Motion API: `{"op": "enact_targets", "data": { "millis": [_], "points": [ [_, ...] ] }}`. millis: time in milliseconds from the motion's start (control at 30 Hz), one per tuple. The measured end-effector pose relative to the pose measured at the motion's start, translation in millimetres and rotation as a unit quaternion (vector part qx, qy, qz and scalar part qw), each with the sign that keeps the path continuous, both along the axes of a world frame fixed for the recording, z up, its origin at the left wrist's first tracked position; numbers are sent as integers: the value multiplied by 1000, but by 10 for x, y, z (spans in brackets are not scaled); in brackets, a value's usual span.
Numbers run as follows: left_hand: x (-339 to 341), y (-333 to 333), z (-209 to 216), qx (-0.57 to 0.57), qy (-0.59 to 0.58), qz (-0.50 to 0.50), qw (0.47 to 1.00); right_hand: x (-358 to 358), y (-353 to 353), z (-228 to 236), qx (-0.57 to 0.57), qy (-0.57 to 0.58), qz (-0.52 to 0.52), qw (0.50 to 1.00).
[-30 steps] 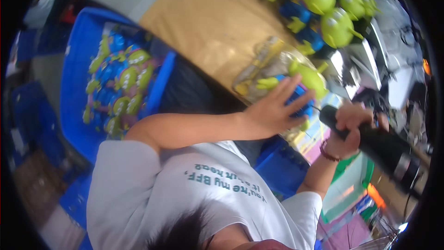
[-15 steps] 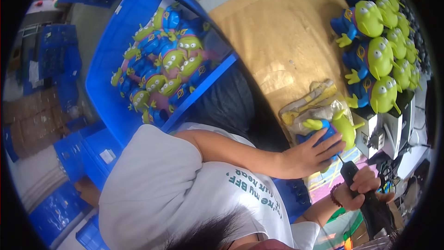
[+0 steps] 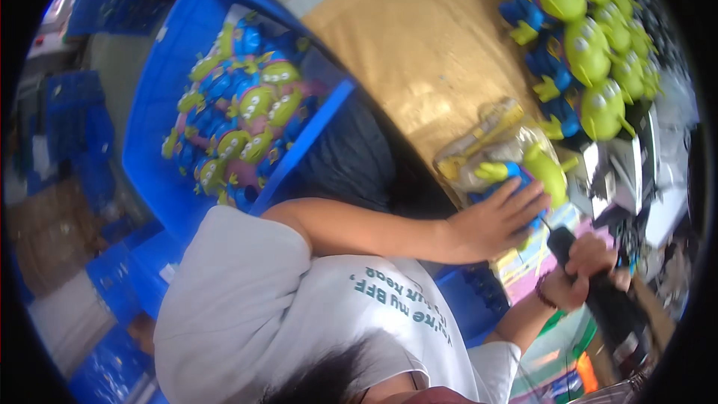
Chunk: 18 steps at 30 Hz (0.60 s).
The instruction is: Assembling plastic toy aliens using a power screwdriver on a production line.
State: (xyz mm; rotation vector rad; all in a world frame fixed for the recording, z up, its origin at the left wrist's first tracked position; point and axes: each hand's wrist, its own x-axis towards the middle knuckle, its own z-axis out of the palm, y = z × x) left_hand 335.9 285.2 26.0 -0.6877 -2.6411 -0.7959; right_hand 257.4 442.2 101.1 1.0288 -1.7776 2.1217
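Observation:
A green toy figure [image 3: 544, 170] with a blue body lies on its side on a plastic-wrapped pad at the table's edge. Over its blue body my left hand [image 3: 495, 223] is laid, fingers stretched across it and holding it down. My right hand [image 3: 587, 265], with a beaded bracelet at the wrist, is wrapped round a black electric screwdriver [image 3: 562, 245]. The screwdriver's thin bit points up to the toy's underside, beside my left fingertips. My left hand hides where the bit meets the toy.
A blue bin [image 3: 142, 135] full of similar toys stands at the left. More green-headed figures [image 3: 591, 52] stand in rows at the far right of the tan-covered table [image 3: 419, 37]. White box-like equipment [image 3: 591, 172] sits beyond the pad. Blue crates and cartons [image 3: 56, 224] are stacked further left.
The whole view has shifted, so the scene sits further left and slightly higher. My left hand stays on the toy, and the screwdriver stays against it in my right hand.

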Motion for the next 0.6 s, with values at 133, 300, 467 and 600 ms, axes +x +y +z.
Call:
{"op": "enact_targets", "data": {
  "millis": [133,300,467,600],
  "points": [
    [-53,-214,-21,61,30,-62,996,-67,-94,221,33,0,41,999],
    [-113,-586,76,157,77,54,983,-321,166,769,-98,-52,-20,994],
    [-247,-607,-314,351,-79,76,930,-1008,217,654,-9,5,-224,975],
    [-265,-629,-375,304,-52,68,949,-1258,240,469,59,-39,-234,970]
  ]
}}
